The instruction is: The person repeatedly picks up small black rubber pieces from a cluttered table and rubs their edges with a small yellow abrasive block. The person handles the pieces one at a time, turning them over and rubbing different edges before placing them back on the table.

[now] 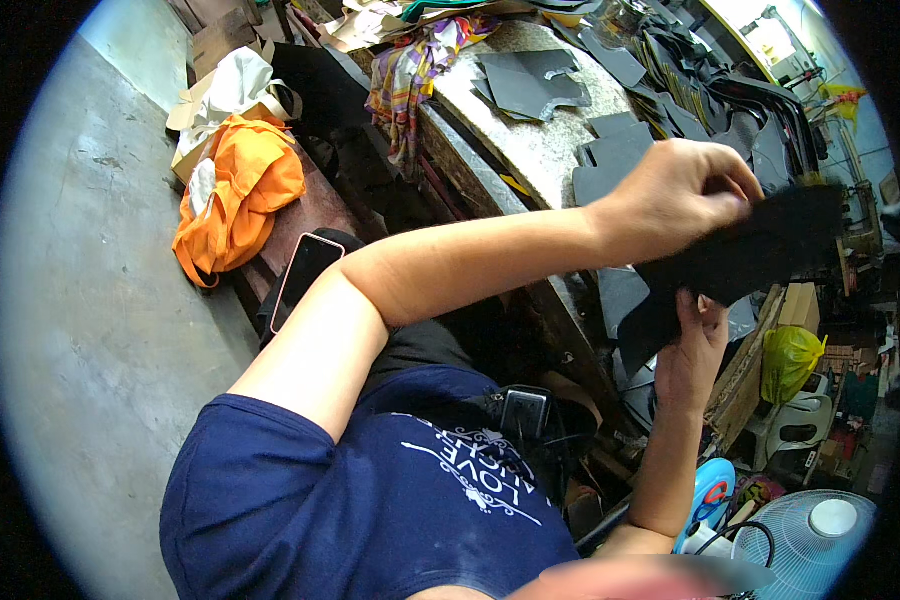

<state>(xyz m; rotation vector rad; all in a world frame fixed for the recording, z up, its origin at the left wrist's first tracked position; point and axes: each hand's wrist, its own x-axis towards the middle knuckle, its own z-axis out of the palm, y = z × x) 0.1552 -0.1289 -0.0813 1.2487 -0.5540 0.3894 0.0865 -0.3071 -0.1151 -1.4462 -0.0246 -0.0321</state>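
A black, flat cut piece (pixel 760 250), like leather or sheet material, is held up off the table between my two hands. My left hand (pixel 675 195) reaches across and has its fingers curled closed at the piece's upper edge. At the lower edge, my right hand (pixel 692 350) pinches it between thumb and fingers. The far right end of the piece blurs into the dark background. Beyond my left hand, dark grey cut pieces (pixel 535 82) lie in a loose stack on the speckled table (pixel 510 140), and more grey pieces (pixel 610 150) lie close to the hand.
Long dark pieces (pixel 690 80) are piled at the table's far right. A patterned cloth (pixel 410 85) hangs over its edge. An orange bag (pixel 250 190) and a phone (pixel 308 275) rest on the bench at left. A yellow bag (pixel 792 365) and a fan (pixel 810 545) stand at right.
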